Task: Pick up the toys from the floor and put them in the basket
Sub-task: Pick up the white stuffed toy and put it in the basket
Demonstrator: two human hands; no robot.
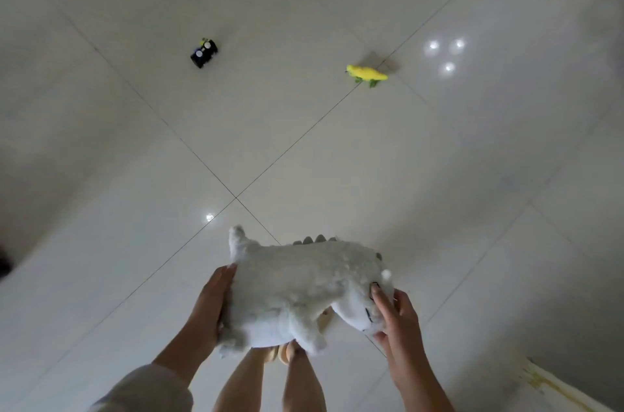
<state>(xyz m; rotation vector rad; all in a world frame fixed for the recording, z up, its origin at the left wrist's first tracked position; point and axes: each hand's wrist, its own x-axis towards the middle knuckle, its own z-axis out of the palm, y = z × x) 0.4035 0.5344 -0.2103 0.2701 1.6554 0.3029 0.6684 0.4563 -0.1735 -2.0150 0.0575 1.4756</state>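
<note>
A white plush dinosaur (300, 283) with grey back spikes is held above the floor between both hands. My left hand (209, 307) presses against its tail end. My right hand (398, 313) grips its head end, fingers over the face. Farther off on the floor lie a small black toy car (203, 52) with white wheels at the upper left and a yellow and green toy (366, 74) at the upper right. No basket is in view.
The floor (304, 148) is pale glossy tile with dark grout lines and light reflections. My legs and feet (287, 371) stand under the plush. A pale object with yellow marks (553, 391) shows at the bottom right corner.
</note>
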